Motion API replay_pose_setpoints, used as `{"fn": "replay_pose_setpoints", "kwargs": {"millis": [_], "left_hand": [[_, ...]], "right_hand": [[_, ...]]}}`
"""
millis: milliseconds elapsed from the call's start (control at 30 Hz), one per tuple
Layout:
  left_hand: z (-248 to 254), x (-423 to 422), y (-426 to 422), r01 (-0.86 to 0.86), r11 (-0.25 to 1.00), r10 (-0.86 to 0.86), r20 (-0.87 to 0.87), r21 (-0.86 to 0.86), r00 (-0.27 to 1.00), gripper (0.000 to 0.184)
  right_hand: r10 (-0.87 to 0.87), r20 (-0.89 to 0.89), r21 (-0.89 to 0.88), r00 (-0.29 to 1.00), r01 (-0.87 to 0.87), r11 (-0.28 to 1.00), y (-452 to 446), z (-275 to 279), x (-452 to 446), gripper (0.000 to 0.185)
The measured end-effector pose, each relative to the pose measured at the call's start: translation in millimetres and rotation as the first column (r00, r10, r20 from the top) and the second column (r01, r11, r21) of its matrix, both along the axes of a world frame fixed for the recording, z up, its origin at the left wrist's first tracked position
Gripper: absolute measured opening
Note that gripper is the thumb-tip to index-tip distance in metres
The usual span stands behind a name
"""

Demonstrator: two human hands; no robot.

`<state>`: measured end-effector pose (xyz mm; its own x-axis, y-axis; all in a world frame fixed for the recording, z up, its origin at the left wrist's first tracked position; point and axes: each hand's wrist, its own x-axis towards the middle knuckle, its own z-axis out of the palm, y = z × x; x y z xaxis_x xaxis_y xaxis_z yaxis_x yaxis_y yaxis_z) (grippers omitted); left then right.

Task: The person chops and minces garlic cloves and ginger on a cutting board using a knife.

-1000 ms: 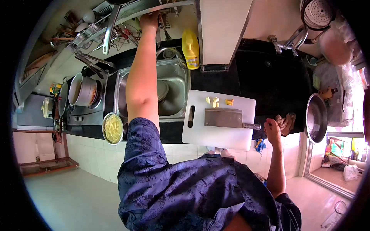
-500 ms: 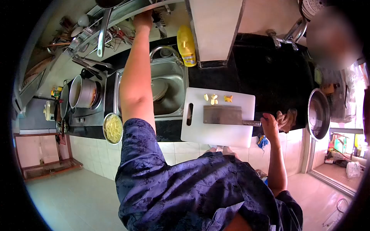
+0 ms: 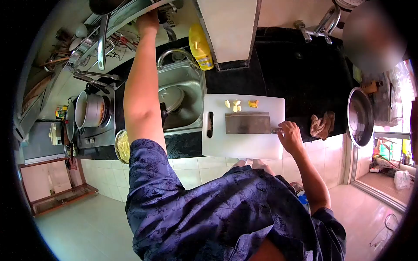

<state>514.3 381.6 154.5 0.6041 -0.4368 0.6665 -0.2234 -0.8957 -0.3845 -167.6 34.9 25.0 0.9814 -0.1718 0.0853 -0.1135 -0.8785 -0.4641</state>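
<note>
A broad cleaver (image 3: pixel 247 123) lies flat on the white cutting board (image 3: pixel 244 148), its handle pointing right. My right hand (image 3: pixel 290 135) is closed around that handle at the board's right edge. Above the blade sit several peeled garlic cloves (image 3: pixel 236 105) and a small piece of ginger (image 3: pixel 253 104). My left arm stretches over the sink's left side, and my left hand (image 3: pixel 148 21) is up among the utensils at the wall rack (image 3: pixel 126 25). Its fingers are hidden there.
The steel sink (image 3: pixel 198 102) holds a lid-like round piece. A yellow bottle (image 3: pixel 200 48) stands behind it. At left are a bowl of pale strips (image 3: pixel 123 148) and a pot (image 3: pixel 89 109). A brown cloth (image 3: pixel 322 125) and a metal basin (image 3: pixel 360 117) lie at right.
My right hand has moved left onto the cleaver's handle and closed on it. My left hand stays up at the rack. The whole view has shifted slightly.
</note>
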Motion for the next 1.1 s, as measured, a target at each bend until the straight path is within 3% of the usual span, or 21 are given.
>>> {"fn": "replay_pose_setpoints", "kwargs": {"millis": [67,133,233,267,400,467,533,600,700,833,933,1033,1100], "left_hand": [[13,-67,-19,0.033,0.921,-0.142,-0.255,-0.389,0.956,0.037],[48,-190,-49,-0.02,0.714,-0.27,-0.301,-0.7,0.915,0.04],[20,-297,-62,0.158,0.509,-0.6,-0.217,-0.846,0.77,0.027],[7,-324,-63,0.237,0.519,-0.676,-0.225,-0.821,0.702,0.019],[-62,-402,-54,0.01,0.544,-0.673,-0.429,-0.839,0.603,0.015],[-102,-421,-46,-0.016,0.634,-0.618,-0.519,-0.773,0.59,0.014],[-111,-444,-52,-0.053,0.634,-0.645,-0.565,-0.772,0.515,0.013],[-144,-449,-56,0.085,0.703,-0.63,-0.564,-0.706,0.534,0.016],[-152,-459,-83,0.271,0.677,-0.704,-0.495,-0.684,0.51,0.023],[-160,-474,-112,0.373,0.791,-0.611,-0.599,-0.484,0.517,0.034],[-171,-481,-114,0.409,0.722,-0.691,-0.542,-0.559,0.479,0.03],[-177,-498,-104,0.418,0.737,-0.673,-0.632,-0.531,0.384,0.032],[-174,-513,-104,0.448,0.701,-0.71,-0.596,-0.555,0.374,0.034]], "right_hand": [[0.099,-0.044,-0.071,0.994,-0.102,0.992,4,2,-3,0.029],[0.168,-0.015,-0.138,0.986,-0.169,0.976,5,-11,-4,0.032],[0.243,-0.014,-0.185,0.97,-0.242,0.952,-3,-26,0,0.028],[0.238,-0.067,-0.159,0.969,-0.246,0.956,-5,-24,0,0.027],[0.14,-0.251,-0.055,0.958,-0.158,0.986,-18,5,-7,0.022],[0.021,-0.234,0.017,0.972,-0.017,1.0,-23,32,-16,0.019],[-0.022,0.033,0.055,0.999,0.02,0.998,-40,34,-25,0.014],[-0.1,0.084,0.077,0.991,0.093,0.993,-58,43,-26,0.015],[-0.39,-0.003,-0.038,0.921,0.39,0.92,-85,18,-13,0.031],[-0.616,-0.086,0.278,0.783,0.613,0.739,-84,25,-3,0.046],[-0.568,0.038,0.292,0.822,0.534,0.793,-74,27,-6,0.045],[-0.532,-0.067,0.105,0.844,0.536,0.837,-75,30,-8,0.043],[-0.545,0.089,0.229,0.834,0.515,0.826,-69,28,-11,0.042]]}}
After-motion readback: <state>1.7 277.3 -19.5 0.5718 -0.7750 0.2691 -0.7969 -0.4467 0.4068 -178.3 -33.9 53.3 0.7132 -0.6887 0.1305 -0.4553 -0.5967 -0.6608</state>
